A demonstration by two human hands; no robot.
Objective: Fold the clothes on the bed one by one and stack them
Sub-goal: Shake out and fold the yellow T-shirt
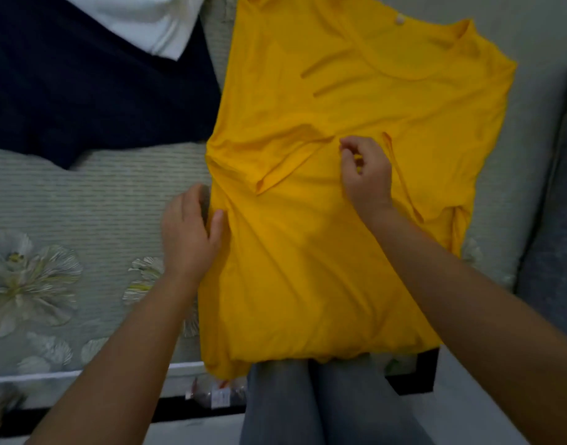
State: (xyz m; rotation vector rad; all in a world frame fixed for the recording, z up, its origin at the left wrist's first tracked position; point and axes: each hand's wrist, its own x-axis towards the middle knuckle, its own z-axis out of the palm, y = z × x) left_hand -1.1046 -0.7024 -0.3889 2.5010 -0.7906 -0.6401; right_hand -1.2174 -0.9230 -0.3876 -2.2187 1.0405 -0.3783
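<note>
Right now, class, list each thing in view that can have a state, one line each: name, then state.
yellow T-shirt: spread on the bed, both sleeves folded inward, hem hanging over the bed edge
left hand: grips the shirt's left side edge
right hand: pinches fabric at the shirt's middle
navy garment: lying flat, unfolded
white garment: lying on the navy garment
</note>
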